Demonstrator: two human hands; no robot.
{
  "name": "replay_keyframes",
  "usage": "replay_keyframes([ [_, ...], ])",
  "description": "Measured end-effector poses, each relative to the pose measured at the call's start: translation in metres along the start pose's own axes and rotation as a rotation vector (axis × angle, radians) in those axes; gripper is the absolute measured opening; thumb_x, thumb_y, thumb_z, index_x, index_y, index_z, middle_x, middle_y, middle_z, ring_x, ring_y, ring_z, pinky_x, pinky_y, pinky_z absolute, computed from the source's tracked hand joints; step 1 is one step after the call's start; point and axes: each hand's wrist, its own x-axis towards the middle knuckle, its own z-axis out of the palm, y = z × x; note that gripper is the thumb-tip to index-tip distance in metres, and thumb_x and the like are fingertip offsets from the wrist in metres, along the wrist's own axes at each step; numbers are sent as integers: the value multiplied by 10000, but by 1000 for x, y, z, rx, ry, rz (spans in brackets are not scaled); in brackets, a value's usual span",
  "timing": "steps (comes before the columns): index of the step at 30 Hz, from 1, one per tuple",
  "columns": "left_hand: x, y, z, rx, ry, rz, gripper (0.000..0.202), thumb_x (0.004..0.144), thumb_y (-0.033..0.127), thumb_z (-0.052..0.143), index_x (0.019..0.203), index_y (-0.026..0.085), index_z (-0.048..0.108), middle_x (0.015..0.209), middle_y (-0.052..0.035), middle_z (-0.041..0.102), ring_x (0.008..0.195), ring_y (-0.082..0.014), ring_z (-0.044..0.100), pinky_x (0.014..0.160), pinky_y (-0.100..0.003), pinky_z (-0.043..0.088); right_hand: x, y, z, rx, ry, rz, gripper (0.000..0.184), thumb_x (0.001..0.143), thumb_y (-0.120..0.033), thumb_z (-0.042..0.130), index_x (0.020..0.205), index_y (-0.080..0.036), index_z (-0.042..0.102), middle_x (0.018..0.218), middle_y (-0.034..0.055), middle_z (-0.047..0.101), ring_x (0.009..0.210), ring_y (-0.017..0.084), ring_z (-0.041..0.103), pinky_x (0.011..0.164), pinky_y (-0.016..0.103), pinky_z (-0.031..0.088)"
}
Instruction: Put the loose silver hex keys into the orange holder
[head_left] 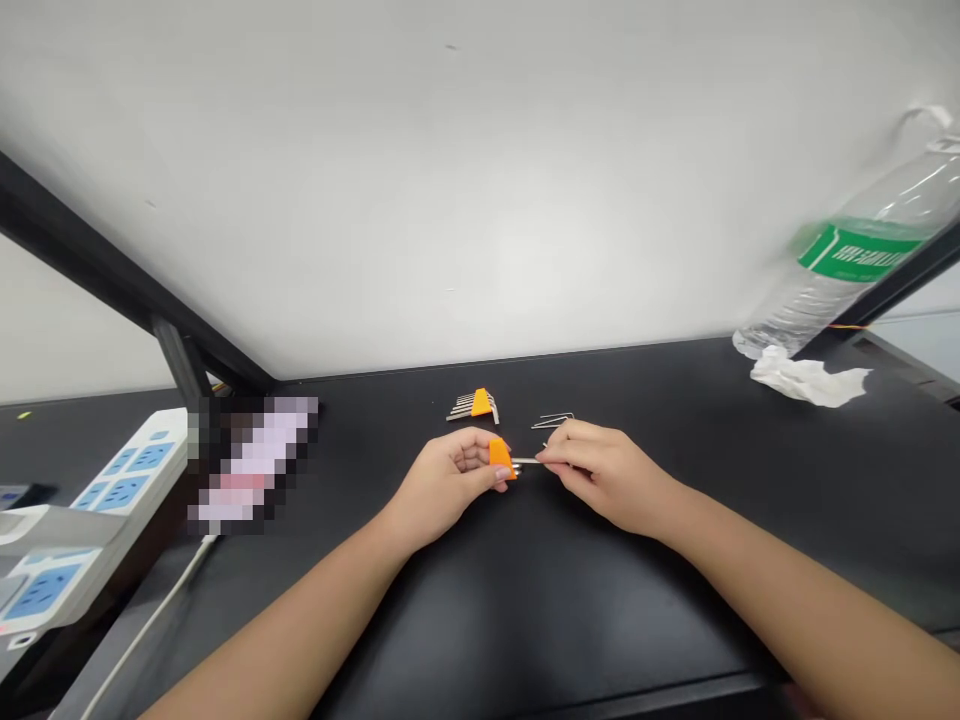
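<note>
My left hand (457,480) is closed around an orange hex key holder (500,456), thumb on its front. Short metal ends poke out of the holder's right side. My right hand (600,470) pinches a hex key (527,461) whose other end reaches the holder; whether it sits inside a slot I cannot tell. Just beyond my right fingers lie a few loose thin hex keys (551,420), partly covered by the hand. Farther back on the black table rests a second orange holder (481,402) filled with several hex keys.
A white power strip (127,480) with blue sockets stands at the left. Beside it lies a blurred-out pale object (259,455) with a white cable (150,620). At the back right are a crumpled tissue (810,378) and a large clear bottle (855,250) by the pale wall.
</note>
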Motion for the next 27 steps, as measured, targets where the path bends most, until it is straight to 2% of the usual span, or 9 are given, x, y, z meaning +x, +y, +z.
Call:
replay_keyframes([
  [3, -1, 1, 1, -6, -16, 3, 217, 802, 270, 791, 937, 143, 677, 859, -37, 740, 739, -119, 687, 773, -249, 590, 0, -2, -2, 69, -2, 89, 210, 985, -155, 538, 989, -182, 746, 905, 52, 667, 796, 121, 602, 708, 251, 481],
  [8, -3, 1, 2, 29, -53, 18, 195, 822, 257, 774, 957, 150, 682, 847, -30, 736, 733, -111, 677, 758, -236, 570, 5, -7, -10, 464, -167, 642, 174, 926, -318, 649, 933, -178, 752, 759, 22, 645, 559, 90, 543, 499, 215, 428],
  [11, -6, 0, 5, 103, -107, 20, 140, 840, 245, 751, 935, 156, 699, 836, -25, 726, 736, -103, 659, 743, -223, 547, 8, -8, -7, 690, -233, 800, 189, 864, -335, 724, 911, -152, 727, 652, -4, 605, 477, 68, 476, 446, 194, 380],
  [14, -7, -1, 9, 122, -178, 16, 120, 848, 249, 744, 910, 156, 701, 800, -20, 710, 724, -103, 646, 725, -222, 535, 10, -7, 2, 922, -200, 844, 231, 795, -318, 795, 874, -142, 669, 666, 4, 637, 459, 64, 466, 411, 182, 358],
  [16, -7, -1, 11, 74, -162, 23, 176, 844, 250, 752, 982, 161, 687, 824, -24, 720, 733, -110, 660, 740, -234, 547, 10, -5, 7, 993, -168, 833, 279, 794, -349, 812, 875, -144, 642, 632, -2, 627, 460, 70, 479, 419, 179, 376],
  [18, -5, -1, 11, -8, -106, 37, 305, 830, 257, 776, 1094, 170, 650, 850, -28, 730, 737, -120, 677, 755, -253, 564, 10, -4, 9, 988, -131, 786, 305, 823, -394, 802, 918, -146, 651, 627, -2, 623, 498, 84, 531, 480, 195, 449],
  [21, -3, 0, 9, -118, -64, 56, 423, 813, 283, 803, 1171, 174, 606, 861, -31, 728, 736, -132, 684, 735, -265, 578, 10, -3, 9, 894, -78, 670, 332, 845, -432, 785, 988, -142, 709, 771, 37, 671, 612, 128, 635, 587, 259, 558],
  [24, -3, 1, 8, -121, -50, 73, 424, 821, 293, 792, 1186, 176, 610, 914, -39, 722, 753, -129, 677, 740, -265, 583, 10, -7, 11, 734, -65, 562, 316, 918, -439, 695, 992, -141, 769, 865, 59, 684, 634, 128, 656, 611, 267, 572],
  [27, -5, 1, 8, -10, -39, 87, 397, 855, 311, 752, 1210, 197, 617, 967, -34, 712, 767, -124, 676, 775, -272, 587, 10, -10, 16, 750, -128, 578, 356, 977, -448, 605, 970, -134, 772, 811, 56, 698, 638, 121, 664, 647, 253, 574],
])
